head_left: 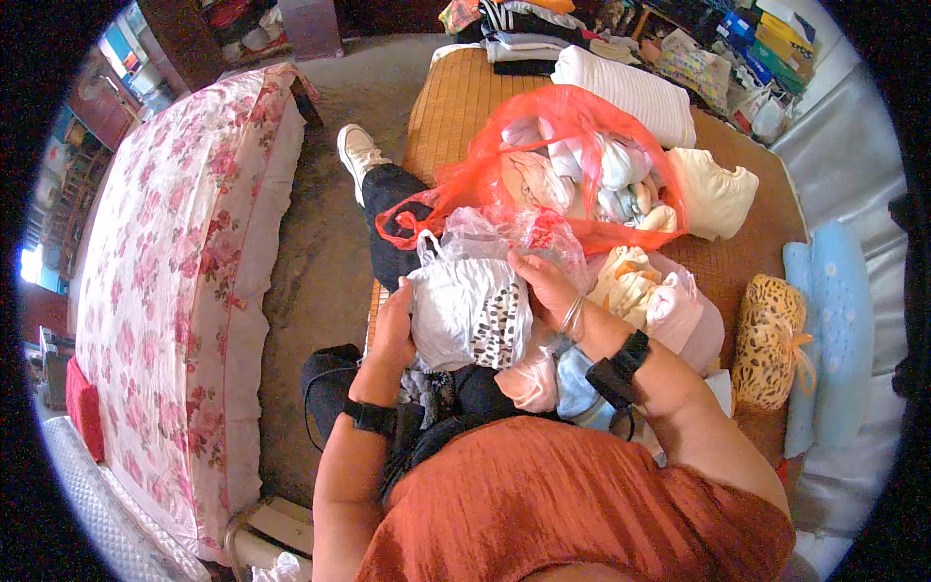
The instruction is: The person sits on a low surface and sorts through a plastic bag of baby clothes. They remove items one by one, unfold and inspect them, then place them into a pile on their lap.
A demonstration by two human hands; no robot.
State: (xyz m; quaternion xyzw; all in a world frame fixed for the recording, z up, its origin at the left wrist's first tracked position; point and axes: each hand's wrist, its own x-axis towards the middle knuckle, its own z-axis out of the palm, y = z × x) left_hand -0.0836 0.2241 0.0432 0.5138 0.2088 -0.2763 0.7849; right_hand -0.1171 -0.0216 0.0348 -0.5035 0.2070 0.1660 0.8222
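At frame centre, my left hand (392,325) and right hand (548,288) pinch a spotted white garment (451,315) by its sides. Judged light and limp; best held at both edges.

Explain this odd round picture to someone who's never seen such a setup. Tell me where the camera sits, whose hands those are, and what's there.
There is no machine here, just a person's bare hands. A wide fisheye camera worn on the head looks down, so straight edges bend. The left hand and right hand hold a white garment with a dark-spotted panel between them. On the brown mat lie a translucent red bag of bundled cloth items, a rolled white cloth and a leopard-print bundle. Off to the left is a floral cover.
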